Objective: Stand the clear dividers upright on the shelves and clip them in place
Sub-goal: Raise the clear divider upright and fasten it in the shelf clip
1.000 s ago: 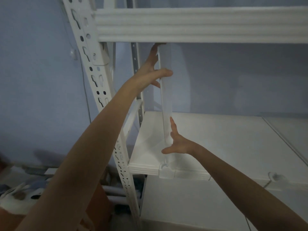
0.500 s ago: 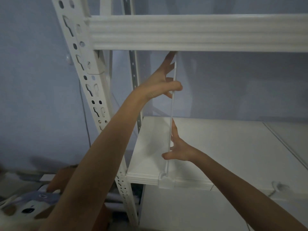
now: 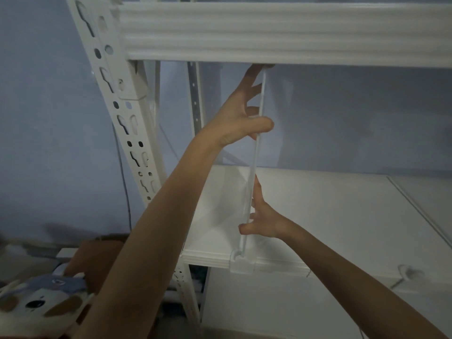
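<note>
White shelf (image 3: 342, 216) fills the frame. Left hand (image 3: 234, 118) above, right hand (image 3: 266, 216) below pinch the upright divider (image 3: 255, 157); foot in clip (image 3: 241, 263), top seemingly unfixed.

Dim indoor light, cold blue-grey cast throughout. Brightest patches: upper beam (image 3: 281, 33) at 12 o'clock and shelf board (image 3: 330, 216) at 4 o'clock; the source sits out of frame. Soft, diffuse shadows on the wall (image 3: 367, 113) at 2 o'clock and 8 o'clock. Faint sheen along the clear panel (image 3: 252, 167) edge, centre. Upright post (image 3: 115, 94) bows at 10 o'clock: wide-angle bend. Patterned object (image 3: 36, 302) at 7 o'clock soft and grainy.
</note>
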`<state>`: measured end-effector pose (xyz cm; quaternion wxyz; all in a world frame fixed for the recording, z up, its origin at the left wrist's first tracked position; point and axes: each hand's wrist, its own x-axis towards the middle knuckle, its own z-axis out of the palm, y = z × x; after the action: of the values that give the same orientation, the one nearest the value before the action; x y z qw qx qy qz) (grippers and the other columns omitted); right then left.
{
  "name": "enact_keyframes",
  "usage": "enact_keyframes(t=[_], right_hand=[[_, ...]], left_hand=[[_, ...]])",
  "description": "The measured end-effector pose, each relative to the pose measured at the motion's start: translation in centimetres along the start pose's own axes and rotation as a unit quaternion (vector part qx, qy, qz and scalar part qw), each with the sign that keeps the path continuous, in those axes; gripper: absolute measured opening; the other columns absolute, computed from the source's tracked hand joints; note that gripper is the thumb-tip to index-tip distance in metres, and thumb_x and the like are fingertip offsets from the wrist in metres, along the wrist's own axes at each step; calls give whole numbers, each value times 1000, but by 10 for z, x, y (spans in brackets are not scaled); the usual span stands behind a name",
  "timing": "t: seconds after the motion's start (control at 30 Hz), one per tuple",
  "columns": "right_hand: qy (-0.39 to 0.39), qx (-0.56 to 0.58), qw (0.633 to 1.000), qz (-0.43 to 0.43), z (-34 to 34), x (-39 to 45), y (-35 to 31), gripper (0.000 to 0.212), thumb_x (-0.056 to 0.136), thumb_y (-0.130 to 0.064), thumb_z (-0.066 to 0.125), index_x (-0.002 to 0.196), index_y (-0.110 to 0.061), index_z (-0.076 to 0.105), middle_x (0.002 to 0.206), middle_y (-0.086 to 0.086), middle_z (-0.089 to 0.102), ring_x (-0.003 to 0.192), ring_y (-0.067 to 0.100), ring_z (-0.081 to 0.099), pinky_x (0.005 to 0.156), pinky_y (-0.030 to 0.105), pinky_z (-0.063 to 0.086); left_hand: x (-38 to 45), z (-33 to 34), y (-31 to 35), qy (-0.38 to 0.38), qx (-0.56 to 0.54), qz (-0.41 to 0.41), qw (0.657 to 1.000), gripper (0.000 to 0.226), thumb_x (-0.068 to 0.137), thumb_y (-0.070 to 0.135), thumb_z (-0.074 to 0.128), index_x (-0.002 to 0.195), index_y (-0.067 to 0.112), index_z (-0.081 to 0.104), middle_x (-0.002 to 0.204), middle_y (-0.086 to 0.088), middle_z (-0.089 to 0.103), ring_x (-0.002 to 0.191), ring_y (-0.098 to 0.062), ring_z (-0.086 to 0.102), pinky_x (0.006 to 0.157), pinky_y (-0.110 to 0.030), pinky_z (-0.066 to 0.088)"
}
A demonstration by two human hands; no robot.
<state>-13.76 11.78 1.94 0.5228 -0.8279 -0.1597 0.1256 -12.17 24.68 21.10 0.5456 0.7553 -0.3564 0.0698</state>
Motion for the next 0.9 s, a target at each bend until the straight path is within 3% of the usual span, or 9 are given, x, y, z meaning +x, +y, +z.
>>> enact_keyframes(t=[0.1,0.17,0.37,0.53,0.63,0.7,0.77,0.83,0.9], right_hand=[[-1,-5,1000,-9,3,0,-2,132,63,-15,79,119,-73,-25,156,-10,14,143,19,27,108,51,41],[-4,-11,1000,-12,3,0,-3,132,65,-12,80,116,-76,-24,156,-12,13,143,18,27,109,50,40],[-3,-5,1000,-4,4,0,-1,137,69,-5,80,133,-56,-29,157,-10,11,145,19,23,110,51,38],[-14,-11,1000,-11,5,3,-4,135,70,-4,80,129,-62,-27,157,-13,7,146,19,19,111,50,38],[-28,-18,999,-16,8,1,2,137,70,-3,80,134,-56,-29,154,-18,7,146,19,20,110,48,39],[-21,1,999,-26,10,-5,11,135,70,-2,80,137,-51,-26,146,-39,6,146,16,20,109,40,41],[-8,2,999,-49,11,-6,15,134,71,-2,80,143,-41,-25,128,-60,7,143,11,22,107,33,42],[-12,0,999,-48,11,-6,17,134,71,-4,81,145,-35,-27,121,-65,6,142,9,23,110,38,40],[-17,-4,999,-45,12,-4,19,136,71,-8,82,144,-38,-29,130,-59,3,144,11,21,113,45,36]], left_hand=[[-4,-4,-3,20,-5,18,1000,85,70,-5,61,141,22,21,144,-1,28,138,-22,28,72,-9,50],[-6,-7,-4,38,0,16,999,86,70,-7,61,141,20,20,147,-4,27,140,-25,25,69,-3,49],[-9,-3,-5,42,16,29,999,85,71,-16,58,141,13,20,150,-6,23,141,-27,21,74,2,42],[-10,-10,-11,48,12,31,998,87,69,-10,61,141,16,19,148,-10,25,137,-32,29,77,-10,51],[-16,-7,-14,33,-6,29,999,89,62,-2,64,138,17,22,146,-10,26,136,-31,30,92,-19,50],[-23,1,-18,24,-13,31,999,89,60,-5,64,136,17,23,144,-5,26,137,-26,28,98,-11,41],[-24,5,-19,10,-22,37,999,89,61,-9,63,134,22,24,139,2,27,138,-25,27,100,-14,39],[-24,5,-17,1,-27,32,999,88,61,-9,63,132,25,23,138,4,26,138,-24,26,102,-21,38],[-26,3,-14,7,-23,26,999,88,60,-7,63,131,26,23,139,1,26,138,-28,26,107,-33,37]])
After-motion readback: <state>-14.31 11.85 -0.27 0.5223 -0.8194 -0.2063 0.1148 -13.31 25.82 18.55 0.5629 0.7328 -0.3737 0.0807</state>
